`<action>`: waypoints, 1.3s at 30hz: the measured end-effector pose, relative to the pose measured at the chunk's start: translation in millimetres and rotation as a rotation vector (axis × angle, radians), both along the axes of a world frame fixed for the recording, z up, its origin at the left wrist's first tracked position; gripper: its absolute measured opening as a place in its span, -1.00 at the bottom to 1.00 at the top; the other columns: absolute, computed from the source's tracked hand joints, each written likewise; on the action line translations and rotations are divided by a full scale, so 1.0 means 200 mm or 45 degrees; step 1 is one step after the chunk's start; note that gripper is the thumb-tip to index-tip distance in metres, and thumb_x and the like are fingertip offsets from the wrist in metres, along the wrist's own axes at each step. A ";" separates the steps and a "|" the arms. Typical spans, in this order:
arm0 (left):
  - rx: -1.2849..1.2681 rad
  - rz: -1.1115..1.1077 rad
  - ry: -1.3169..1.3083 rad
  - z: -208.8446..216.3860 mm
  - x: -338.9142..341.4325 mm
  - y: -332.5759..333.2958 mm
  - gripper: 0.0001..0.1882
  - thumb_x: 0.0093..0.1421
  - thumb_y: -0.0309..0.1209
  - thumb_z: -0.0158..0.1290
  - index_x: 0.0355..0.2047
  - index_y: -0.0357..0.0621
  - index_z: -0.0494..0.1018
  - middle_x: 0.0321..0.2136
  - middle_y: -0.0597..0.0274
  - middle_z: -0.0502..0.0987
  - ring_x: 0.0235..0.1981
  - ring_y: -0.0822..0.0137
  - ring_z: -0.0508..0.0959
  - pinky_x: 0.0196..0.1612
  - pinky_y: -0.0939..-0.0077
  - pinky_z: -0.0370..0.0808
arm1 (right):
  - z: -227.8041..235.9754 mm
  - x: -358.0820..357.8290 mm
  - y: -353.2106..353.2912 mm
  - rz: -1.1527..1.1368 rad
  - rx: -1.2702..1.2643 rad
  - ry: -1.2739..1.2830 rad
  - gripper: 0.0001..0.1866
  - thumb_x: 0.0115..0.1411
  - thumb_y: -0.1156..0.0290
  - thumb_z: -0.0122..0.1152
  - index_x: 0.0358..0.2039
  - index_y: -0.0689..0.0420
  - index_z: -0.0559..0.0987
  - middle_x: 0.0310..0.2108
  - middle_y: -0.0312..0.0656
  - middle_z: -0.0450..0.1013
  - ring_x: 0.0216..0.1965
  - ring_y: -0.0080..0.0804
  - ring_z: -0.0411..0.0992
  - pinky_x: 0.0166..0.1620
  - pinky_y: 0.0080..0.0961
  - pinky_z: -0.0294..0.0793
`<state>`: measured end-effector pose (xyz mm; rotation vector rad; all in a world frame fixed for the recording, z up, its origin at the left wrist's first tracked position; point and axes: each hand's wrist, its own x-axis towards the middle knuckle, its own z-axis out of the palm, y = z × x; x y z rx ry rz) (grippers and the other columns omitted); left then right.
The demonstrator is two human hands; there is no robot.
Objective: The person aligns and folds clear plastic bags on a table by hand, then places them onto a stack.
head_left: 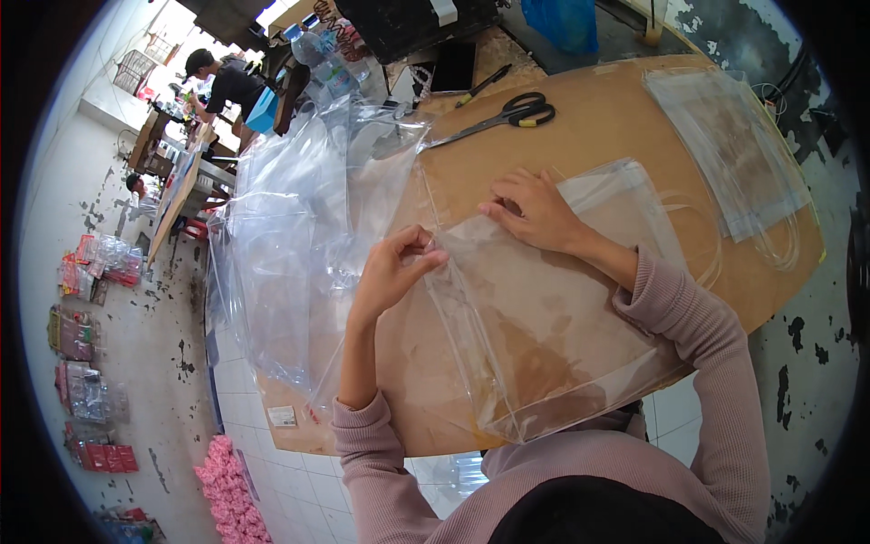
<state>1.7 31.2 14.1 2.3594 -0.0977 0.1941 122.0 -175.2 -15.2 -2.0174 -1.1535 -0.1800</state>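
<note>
A clear plastic bag [553, 299] with seamed edges and loop handles lies flat on the brown table in front of me. At its upper left corner, my left hand [399, 267] pinches the bag's edge between thumb and fingertips. My right hand [533, 210] rests over the bag's far edge, fingers loosely bent and thumb apart from them; nothing shows in it. Beyond the hands, scissors [507, 116] with black handles lie partly spread, their blades reaching toward a heap of clear plastic sheets or bags [290, 227] on the left.
Clear bags with handles [734, 154] are stacked at the right of the table [598, 109]. A phone [453, 68], a black pen [483, 84], a water bottle [317, 59] and a blue bag [560, 25] sit at the back. Another person [227, 86] works at the far left.
</note>
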 end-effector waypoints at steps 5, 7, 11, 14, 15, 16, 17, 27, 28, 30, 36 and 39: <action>-1.106 0.167 0.565 0.02 0.00 -0.04 -0.67 0.26 -0.18 -0.16 -0.34 -0.23 0.37 -0.40 0.32 0.47 -0.53 0.52 0.42 -0.52 0.68 0.30 | 0.00 0.01 -0.02 0.030 0.334 -0.111 -0.81 0.08 0.25 0.11 -0.54 0.08 0.48 -0.49 -0.29 0.31 -0.37 -0.36 0.26 -0.19 -0.36 0.06; -1.034 0.250 0.509 -0.03 0.02 -0.01 -0.68 0.25 -0.19 -0.14 -0.35 -0.23 0.38 -0.42 0.32 0.47 -0.53 0.55 0.42 -0.52 0.70 0.30 | 0.01 -0.02 -0.01 0.045 0.403 -0.156 -0.84 0.06 0.30 0.13 -0.54 0.09 0.47 -0.49 -0.29 0.31 -0.37 -0.36 0.26 -0.20 -0.37 0.07; -0.757 0.246 0.627 -0.01 0.07 0.02 -0.66 0.24 -0.25 -0.10 -0.27 -0.37 0.37 -0.36 0.19 0.49 -0.38 0.46 0.51 -0.33 0.61 0.48 | 0.02 -0.04 0.00 0.066 0.434 -0.178 -0.90 0.04 0.41 0.14 -0.52 0.13 0.44 -0.46 -0.28 0.32 -0.37 -0.35 0.27 -0.22 -0.40 0.12; -0.787 0.053 0.768 0.00 0.10 0.02 -0.75 0.16 -0.29 0.02 -0.37 -0.28 0.44 -0.52 0.30 0.51 -0.52 0.61 0.44 -0.49 0.76 0.31 | 0.00 -0.04 0.01 0.058 0.354 -0.163 -0.89 0.07 0.39 0.10 -0.46 0.14 0.42 -0.45 -0.25 0.33 -0.34 -0.32 0.30 -0.22 -0.42 0.17; -0.790 0.052 0.769 -0.01 0.10 0.03 -0.75 0.16 -0.29 0.02 -0.37 -0.28 0.44 -0.52 0.30 0.51 -0.52 0.61 0.44 -0.49 0.76 0.31 | 0.00 -0.05 0.02 0.058 0.351 -0.162 -0.89 0.07 0.39 0.10 -0.46 0.14 0.42 -0.45 -0.25 0.33 -0.34 -0.32 0.30 -0.22 -0.42 0.17; -0.770 0.003 0.728 -0.03 0.11 0.04 -0.78 0.14 -0.34 0.03 -0.36 -0.29 0.45 -0.50 0.28 0.52 -0.52 0.60 0.44 -0.47 0.76 0.32 | 0.00 -0.07 0.03 0.041 0.326 -0.286 -0.88 0.08 0.37 0.09 -0.43 0.13 0.42 -0.44 -0.23 0.33 -0.33 -0.31 0.31 -0.21 -0.41 0.19; -0.750 -0.046 0.686 -0.04 0.11 0.05 -0.81 0.12 -0.39 0.04 -0.36 -0.31 0.46 -0.49 0.27 0.53 -0.51 0.60 0.44 -0.46 0.76 0.32 | 0.00 -0.08 0.05 0.024 0.301 -0.408 -0.87 0.09 0.36 0.08 -0.40 0.13 0.42 -0.43 -0.22 0.34 -0.32 -0.29 0.32 -0.19 -0.40 0.21; -1.082 0.036 0.702 -0.03 0.09 0.02 -0.78 0.13 -0.51 -0.02 -0.25 -0.44 0.42 -0.41 0.22 0.51 -0.48 0.53 0.45 -0.36 0.71 0.38 | -0.06 -0.08 0.11 0.147 -0.109 -0.226 -0.75 0.14 0.24 -0.01 -0.32 0.17 0.43 -0.32 -0.11 0.34 -0.18 -0.20 0.29 -0.14 -0.32 0.22; -0.977 0.141 0.747 -0.07 0.08 0.09 -0.77 0.15 -0.50 -0.03 -0.22 -0.42 0.41 -0.40 0.23 0.51 -0.45 0.53 0.46 -0.36 0.71 0.40 | -0.06 -0.09 0.11 0.139 -0.101 -0.281 -0.75 0.14 0.24 -0.01 -0.31 0.17 0.43 -0.33 -0.10 0.34 -0.17 -0.20 0.28 -0.14 -0.32 0.23; -0.859 0.201 0.795 -0.10 0.09 0.08 -0.76 0.16 -0.49 -0.04 -0.19 -0.39 0.41 -0.39 0.24 0.50 -0.43 0.52 0.48 -0.35 0.72 0.41 | -0.06 -0.10 0.10 0.089 -0.104 -0.341 -0.74 0.14 0.23 -0.01 -0.31 0.17 0.44 -0.33 -0.09 0.33 -0.16 -0.20 0.27 -0.15 -0.33 0.23; 0.687 0.126 -0.323 -0.08 0.02 -0.41 -0.42 0.16 -0.37 -0.16 0.18 -0.22 0.01 0.20 -0.13 -0.06 0.22 -0.03 -0.02 0.19 -0.03 -0.10 | -0.15 -0.12 0.09 -0.034 -0.200 -0.571 -0.58 -0.01 0.29 0.05 -0.16 0.27 0.42 -0.12 -0.07 0.33 -0.01 -0.25 0.24 0.03 -0.21 0.16; 0.750 -0.013 -0.130 -0.18 0.01 -0.37 -0.35 0.17 -0.23 -0.20 0.23 -0.17 -0.08 0.23 -0.10 -0.11 0.26 -0.03 -0.12 0.21 -0.06 -0.24 | -0.16 -0.12 0.03 -0.181 -0.380 -0.630 -0.54 0.14 0.18 -0.06 0.02 0.13 0.33 0.05 -0.09 0.24 0.17 -0.21 0.10 0.18 -0.05 -0.06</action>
